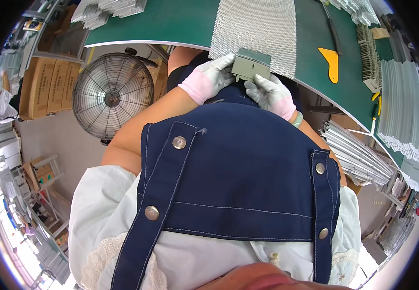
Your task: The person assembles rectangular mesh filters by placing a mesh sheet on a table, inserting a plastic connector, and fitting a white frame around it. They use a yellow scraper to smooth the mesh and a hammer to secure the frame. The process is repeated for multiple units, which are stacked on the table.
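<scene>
A small grey-green rectangular housing [251, 66], with short tabs along its lower edge and a dark slot in its face, is held in front of my lap at the table's near edge. My left hand [211, 77], in a white glove with a pink cuff, grips its left side. My right hand [270, 94], gloved alike, pinches its lower right corner with thumb and fingers. Behind the housing lies a sheet of bubble wrap [254, 26], spread over the green tabletop [171, 24] and reaching its near edge.
On the table's right lie a yellow scraper [331, 64], a dark-handled tool [334, 36], a row of grey parts [368, 58] and stacked pale strips [403, 101]. A large floor fan [113, 99] stands left, near cartons [50, 87]. Long metal profiles [354, 152] lean below right.
</scene>
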A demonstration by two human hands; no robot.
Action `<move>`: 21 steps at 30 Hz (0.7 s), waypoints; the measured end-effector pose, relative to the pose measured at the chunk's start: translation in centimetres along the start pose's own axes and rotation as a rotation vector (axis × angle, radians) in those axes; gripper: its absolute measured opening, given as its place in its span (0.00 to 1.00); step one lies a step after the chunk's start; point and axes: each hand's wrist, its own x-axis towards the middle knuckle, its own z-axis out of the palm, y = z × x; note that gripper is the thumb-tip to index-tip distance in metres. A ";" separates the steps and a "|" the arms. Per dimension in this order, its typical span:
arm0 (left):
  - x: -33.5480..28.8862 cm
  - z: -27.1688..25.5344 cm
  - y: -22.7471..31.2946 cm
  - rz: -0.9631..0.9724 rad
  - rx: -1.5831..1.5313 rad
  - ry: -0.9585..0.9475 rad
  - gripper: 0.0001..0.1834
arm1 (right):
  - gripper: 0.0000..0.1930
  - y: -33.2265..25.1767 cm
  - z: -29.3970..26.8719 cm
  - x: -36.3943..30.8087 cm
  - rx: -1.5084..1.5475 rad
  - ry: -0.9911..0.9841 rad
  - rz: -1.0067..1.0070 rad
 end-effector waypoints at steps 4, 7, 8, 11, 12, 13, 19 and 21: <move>-0.7 0.3 0.2 -0.085 0.401 0.188 0.20 | 0.21 -0.4 0.1 -0.3 -0.066 0.026 0.012; -1.1 1.1 0.9 -0.099 0.483 0.207 0.19 | 0.21 -1.6 0.2 -0.5 -0.057 0.078 -0.002; -1.1 1.0 0.8 -0.092 0.449 0.192 0.19 | 0.21 -1.9 -0.1 -0.4 -0.035 0.094 -0.010; -1.2 0.8 0.8 -0.077 0.365 0.143 0.19 | 0.20 -1.6 -0.4 -0.3 0.044 0.026 -0.060; -1.3 0.7 0.8 -0.072 0.340 0.127 0.19 | 0.19 -1.6 -0.3 -0.5 0.091 -0.005 -0.067; -1.3 0.5 0.7 -0.075 0.324 0.119 0.19 | 0.20 -1.4 -0.9 -0.2 0.128 -0.051 -0.052; -1.7 2.5 0.0 -0.018 0.346 0.283 0.23 | 0.26 -1.8 -1.7 0.4 -0.408 0.126 -0.232; -1.5 3.0 0.2 -0.006 0.385 0.261 0.25 | 0.30 -2.4 -2.6 0.3 -0.321 0.058 -0.121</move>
